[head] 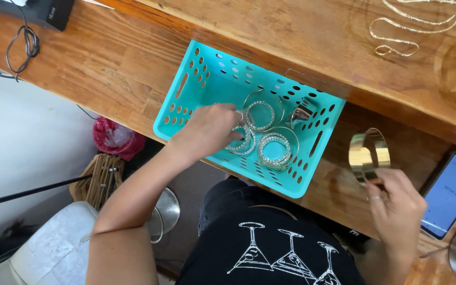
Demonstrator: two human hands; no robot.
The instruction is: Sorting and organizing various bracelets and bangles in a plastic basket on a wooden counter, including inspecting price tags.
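A phone [452, 194] with a lit screen is laid on the wooden bench [106, 63] at the right edge. A thin gold chain [415, 26] is spread in loops near the far right. A coiled black cable [23, 45] is seen at the far left. Below the bench, a pink bag [113, 137] is set on the floor.

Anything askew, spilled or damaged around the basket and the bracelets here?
The turquoise basket sits skewed on the wooden table, one corner jutting past the near edge. Otherwise nothing stands out: the left hand reaches among the sparkly bangles inside, and the right hand holds a gold cuff.
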